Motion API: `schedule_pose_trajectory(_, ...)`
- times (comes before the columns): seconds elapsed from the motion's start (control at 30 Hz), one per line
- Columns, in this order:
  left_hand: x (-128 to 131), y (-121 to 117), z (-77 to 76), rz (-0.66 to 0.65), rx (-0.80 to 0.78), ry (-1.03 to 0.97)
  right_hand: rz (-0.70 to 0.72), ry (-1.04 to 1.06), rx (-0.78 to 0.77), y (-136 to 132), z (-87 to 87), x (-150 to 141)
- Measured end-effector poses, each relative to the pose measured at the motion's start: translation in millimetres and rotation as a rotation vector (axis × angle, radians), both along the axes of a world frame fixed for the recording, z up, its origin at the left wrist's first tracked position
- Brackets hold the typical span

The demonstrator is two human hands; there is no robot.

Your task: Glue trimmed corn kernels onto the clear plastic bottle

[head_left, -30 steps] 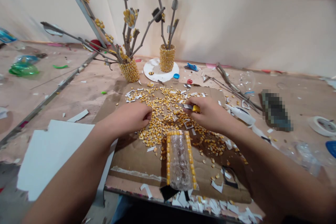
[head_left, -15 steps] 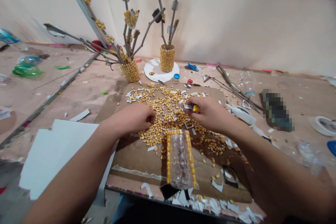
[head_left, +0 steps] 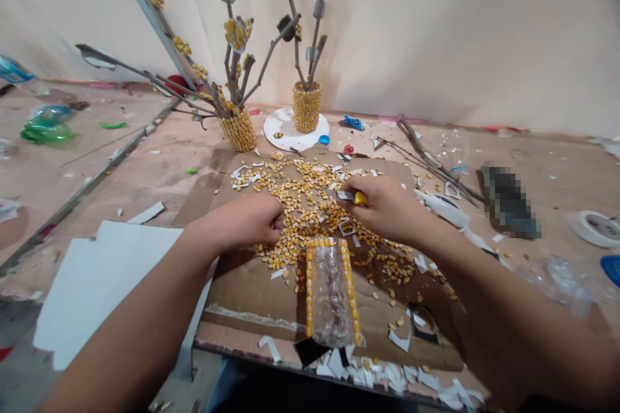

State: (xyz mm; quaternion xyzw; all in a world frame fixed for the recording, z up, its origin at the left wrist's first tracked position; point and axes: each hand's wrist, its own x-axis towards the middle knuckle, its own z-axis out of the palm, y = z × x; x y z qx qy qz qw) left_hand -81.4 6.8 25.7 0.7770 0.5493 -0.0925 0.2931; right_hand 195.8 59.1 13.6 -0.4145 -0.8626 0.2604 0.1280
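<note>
Left hand [head_left: 259, 219]: fingers curled at the edge of the scattered corn kernels [head_left: 295, 222]; whether they pinch anything cannot be told. Right hand [head_left: 382, 206]: fingers closed around a yellow-handled cutter [head_left: 358, 198] above the kernels. Clear cylinder [head_left: 332, 297], partly edged with kernels, lies nearer the wearer on the cardboard [head_left: 252, 284].

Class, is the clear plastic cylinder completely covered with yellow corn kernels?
No, yellow corn kernels line both sides and the far end, but the clear plastic cylinder is bare between.
</note>
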Motion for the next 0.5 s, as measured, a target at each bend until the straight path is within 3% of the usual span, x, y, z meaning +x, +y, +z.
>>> schedule_pose_trajectory(0.13,-2,1,12.2,0.108,-0.141,-0.387,0.010,0.174,0.122,-10,7.6,-3)
schedule_pose_trajectory(0.27,9,-4,20.4,0.198,-0.283,-0.840,0.164,0.414,0.224,-32,18.7,-10)
schedule_pose_trajectory(0.4,30,-14,15.5,0.355,-0.283,-1.179,0.228,0.430,0.417,-50,21.5,-15)
schedule_pose_trajectory(0.5,43,-20,9.8,0.445,-0.303,-1.262,0.222,0.443,0.555,-54,16.8,-16)
